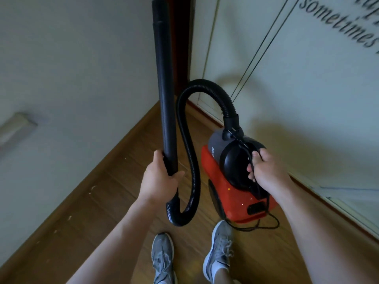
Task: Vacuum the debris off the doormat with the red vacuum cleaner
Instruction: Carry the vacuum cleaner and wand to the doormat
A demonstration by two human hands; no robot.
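Observation:
The red vacuum cleaner, with a grey and black top, hangs above the wooden floor at centre right. My right hand grips its black carry handle together with a strand of the black power cord. My left hand holds the lower end of the long black wand, which points straight up. A ribbed black hose loops from the wand's base up and over into the cleaner's top. No doormat is in view.
A pale wall with a grey fitting stands on the left. A dark door frame fills the corner. A white panel with black lettering runs along the right. My two grey shoes stand on the wooden floor.

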